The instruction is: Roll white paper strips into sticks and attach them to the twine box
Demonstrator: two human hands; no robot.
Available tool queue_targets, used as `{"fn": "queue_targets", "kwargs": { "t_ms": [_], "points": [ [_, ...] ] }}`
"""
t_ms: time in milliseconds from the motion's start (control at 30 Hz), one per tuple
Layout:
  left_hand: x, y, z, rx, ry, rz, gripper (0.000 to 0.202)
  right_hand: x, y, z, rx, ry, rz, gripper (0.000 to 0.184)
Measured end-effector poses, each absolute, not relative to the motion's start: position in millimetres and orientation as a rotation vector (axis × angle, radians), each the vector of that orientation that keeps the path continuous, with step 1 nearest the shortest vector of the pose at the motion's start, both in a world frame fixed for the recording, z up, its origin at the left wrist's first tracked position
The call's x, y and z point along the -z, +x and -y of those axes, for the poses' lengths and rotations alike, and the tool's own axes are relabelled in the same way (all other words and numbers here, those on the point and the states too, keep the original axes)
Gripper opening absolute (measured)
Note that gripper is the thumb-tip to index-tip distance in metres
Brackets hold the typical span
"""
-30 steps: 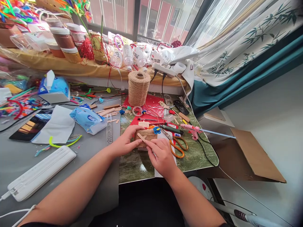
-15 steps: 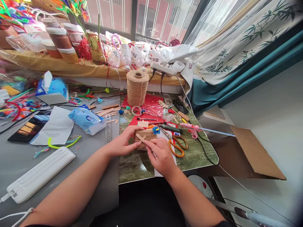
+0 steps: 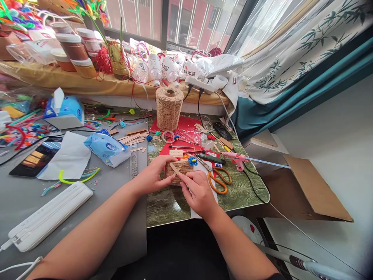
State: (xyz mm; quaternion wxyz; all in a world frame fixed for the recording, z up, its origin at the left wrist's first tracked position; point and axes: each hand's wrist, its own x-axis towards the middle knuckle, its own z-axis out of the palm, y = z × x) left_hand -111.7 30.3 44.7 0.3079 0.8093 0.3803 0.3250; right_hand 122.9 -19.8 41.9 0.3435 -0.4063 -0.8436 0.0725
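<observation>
Remaining pinched by the right hand, the wooden stick is barely shifted since a moment ago, so positioning seems unfinished; between parted fingers of the left hand, the twine-wrapped block is steadied.

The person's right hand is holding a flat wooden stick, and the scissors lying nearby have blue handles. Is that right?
Not quite: the handles of the scissors are orange, not blue, as the head view shows. The right hand is indeed holding a flat wooden stick.
</observation>
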Motion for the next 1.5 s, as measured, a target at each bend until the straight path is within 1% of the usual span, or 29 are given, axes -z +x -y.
{"fn": "queue_targets", "kwargs": {
  "t_ms": [167,433,567,933,1067,1133,1300,1500],
  "points": [
    [-42,-111,-31,-0.858,2.131,-1.054,0.053,-40,123,19,-0.174,-1.044,2.181,0.055],
    [-39,-109,-31,-0.873,2.12,-1.12,0.051,-45,120,18,-0.11,-1.052,2.211,0.053],
    [-39,-108,-31,-0.897,2.131,-1.127,0.047,-43,121,17,-0.083,-1.028,2.208,0.054],
    [-39,-106,-30,-0.935,2.144,-1.102,0.047,-46,120,15,-0.024,-1.031,2.186,0.037],
    [-43,-108,-28,-0.929,2.117,-1.062,0.053,-46,115,15,-0.032,-1.06,2.154,0.031],
    [-42,-107,-28,-0.951,2.057,-1.06,0.051,-43,114,15,-0.033,-1.058,2.144,0.032],
    [-42,-97,-27,-0.99,1.803,-1.21,0.035,-38,117,17,-0.047,-1.062,2.151,0.039],
    [-46,-91,-25,-1.001,1.707,-1.233,0.031,-42,126,19,-0.05,-1.013,2.203,0.053]
  ]
}}
